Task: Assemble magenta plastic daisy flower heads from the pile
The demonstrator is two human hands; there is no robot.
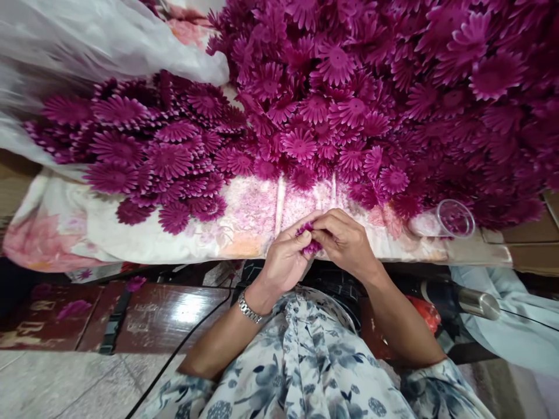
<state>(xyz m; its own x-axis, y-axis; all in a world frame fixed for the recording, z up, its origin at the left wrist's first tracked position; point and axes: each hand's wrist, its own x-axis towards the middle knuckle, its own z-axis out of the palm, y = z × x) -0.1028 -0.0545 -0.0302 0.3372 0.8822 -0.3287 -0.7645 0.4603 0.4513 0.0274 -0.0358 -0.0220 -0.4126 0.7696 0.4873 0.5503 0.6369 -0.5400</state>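
Pinching flower [312, 248] with left hand [285, 261] and right hand [350, 240], before heap [340, 107].
With bag [117, 43] at heap's left and tipped cup [455, 219] at near right.

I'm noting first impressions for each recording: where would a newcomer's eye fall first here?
Probably on the huge heap of magenta, daisy-shaped flower heads, spreading from the centre to the far right, with a smaller magenta pile at left on pale floral cloth. Next, the left hand and right hand, meeting at the cloth's near edge around a small magenta petalled piece.
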